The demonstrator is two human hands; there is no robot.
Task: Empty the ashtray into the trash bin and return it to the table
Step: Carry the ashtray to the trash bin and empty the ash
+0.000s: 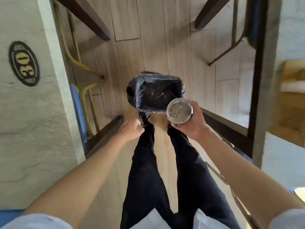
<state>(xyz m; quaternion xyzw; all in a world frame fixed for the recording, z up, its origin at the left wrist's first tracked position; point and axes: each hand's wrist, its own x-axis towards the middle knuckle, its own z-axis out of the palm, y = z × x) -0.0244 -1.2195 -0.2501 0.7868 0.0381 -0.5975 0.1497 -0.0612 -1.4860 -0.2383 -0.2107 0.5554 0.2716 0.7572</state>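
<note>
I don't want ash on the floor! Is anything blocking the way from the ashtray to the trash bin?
Nothing visible is. The right hand holds the ashtray upright, still full, at the near right corner of the open, bag-lined trash bin. The left hand is off to the side.

Glossy black plastic liner (142,90) in the trash bin (182,90), matt wood-plank floor (148,47), shiny metal-looking ashtray (179,110).

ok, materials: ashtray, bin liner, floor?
Ashtray: looks like metal or glazed ceramic, with a pale, smooth, faintly shiny rim; I can't tell which. Bin liner: thin black plastic film, crinkled with glossy highlights. Floor: wood or wood-look laminate planks, light, matte, with visible seams and grain.
</note>
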